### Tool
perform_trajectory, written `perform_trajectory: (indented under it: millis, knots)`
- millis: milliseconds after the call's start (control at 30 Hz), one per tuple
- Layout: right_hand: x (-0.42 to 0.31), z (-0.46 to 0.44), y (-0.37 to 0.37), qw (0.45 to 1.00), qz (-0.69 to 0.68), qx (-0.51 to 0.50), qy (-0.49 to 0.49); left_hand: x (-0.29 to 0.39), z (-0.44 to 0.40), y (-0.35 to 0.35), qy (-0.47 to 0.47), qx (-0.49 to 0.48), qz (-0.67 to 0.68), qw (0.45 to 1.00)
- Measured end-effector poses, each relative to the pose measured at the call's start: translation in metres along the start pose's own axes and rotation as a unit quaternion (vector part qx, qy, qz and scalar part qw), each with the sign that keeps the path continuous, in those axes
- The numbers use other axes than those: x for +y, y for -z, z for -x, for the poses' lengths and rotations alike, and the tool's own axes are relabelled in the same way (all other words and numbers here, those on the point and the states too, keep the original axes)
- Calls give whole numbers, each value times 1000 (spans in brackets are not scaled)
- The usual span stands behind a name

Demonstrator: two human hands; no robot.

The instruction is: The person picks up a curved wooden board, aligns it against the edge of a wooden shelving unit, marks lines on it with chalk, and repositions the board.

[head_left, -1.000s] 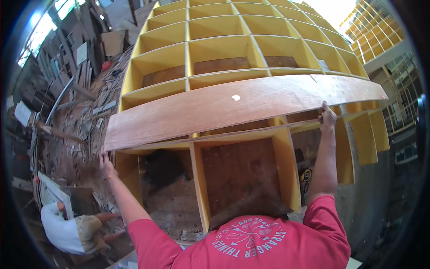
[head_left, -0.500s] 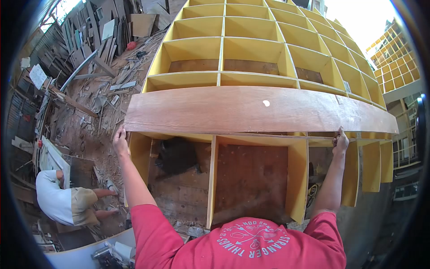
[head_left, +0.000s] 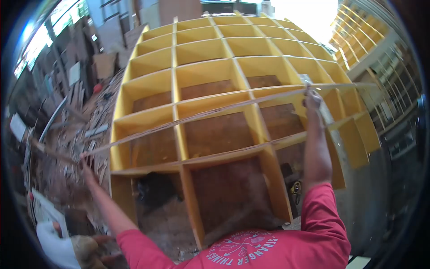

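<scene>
A long, thin wooden board [head_left: 197,117], seen nearly edge-on, slants across a large yellow grid frame [head_left: 204,74] of open compartments, its left end overhanging the frame's side

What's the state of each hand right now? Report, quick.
Left hand: at the long board's end; too blurred to tell open from closed.
Right hand: closed, holding the board.

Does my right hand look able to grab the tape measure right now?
Probably not without freeing it first: your right hand has its grip on the long board. The tape measure lies low beside your right forearm, with nothing visible covering it.
</scene>
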State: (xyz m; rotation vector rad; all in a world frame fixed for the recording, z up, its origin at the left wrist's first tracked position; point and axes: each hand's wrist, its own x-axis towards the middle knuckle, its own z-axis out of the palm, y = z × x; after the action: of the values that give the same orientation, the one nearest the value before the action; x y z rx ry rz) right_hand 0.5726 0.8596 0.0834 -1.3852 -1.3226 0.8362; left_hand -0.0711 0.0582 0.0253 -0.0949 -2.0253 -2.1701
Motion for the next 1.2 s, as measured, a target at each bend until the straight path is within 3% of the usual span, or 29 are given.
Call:
perform_trajectory:
  millis: [33,100,233,633,833,933,1133,1200]
  knots:
    - [22,-23,-3,999,-18,-29,33,-6,-13,5,-15,-14,-18,1000]
    - [-20,11,-6,999,-43,5,2,-12,-34,3,38,18,-20,999]
    - [-27,14,-7,999,-53,-2,9,-6,-41,6,-3,19,-81,997]
    - [-24,29,7,997,-67,-22,-20,5,-13,7,33,11,-16,999]
    - [-14,38,16,997,-77,-8,-32,-9,-15,26,16,-9,-37,999]
    - [2,38,24,996,-79,-29,-20,-10,0,36,50,-5,-96,994]
    - [7,72,53,992,-99,-51,-61,-28,34,45,6,15,-73,997]
    - [24,74,61,990,-100,-61,-78,-61,25,69,73,-6,-11,997]
